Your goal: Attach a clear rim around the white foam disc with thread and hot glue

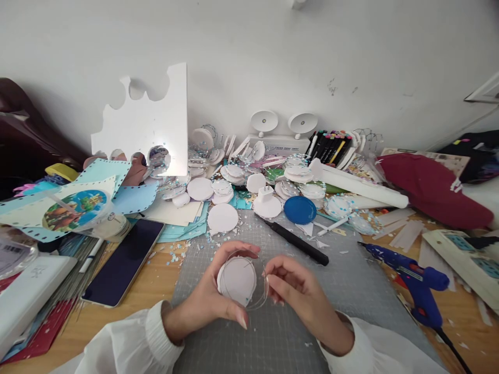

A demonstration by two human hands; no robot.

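Loosely curled, the left hand [212, 291] holds a round, flat white disc [236, 283] between its thumb and fingers, above the grey gridded cutting mat [273, 343] and near the person. The right hand [302, 288] is narrowed to a pinch at the disc's right side, on thin, pale loops of wire-like strand [266, 293] that ring the disc and stand partly away from its edge; whether they are fixed anywhere, I cannot tell.

The loops could spring off or tangle if the pinch slackens, since they look stiff and slack. A hard squeeze from the left thumb might dent the rim, if the disc is foam as it seems. Stray flakes could cling to the disc if it is set down on the mat. A careless elbow to the right might knock the dark-blue glue gun [415, 278], whose black cord trails off the near side.

The wooden bench [159, 275] is crowded: a black pen-shaped tool [298, 243] lies beyond the hands, a dark-screened phone [123, 263] to the left, and heaped white discs with blue-flecked wire [298, 174] at the back. A cut-out white board [152, 127] stands before a plain, scuffed white wall [234, 52].
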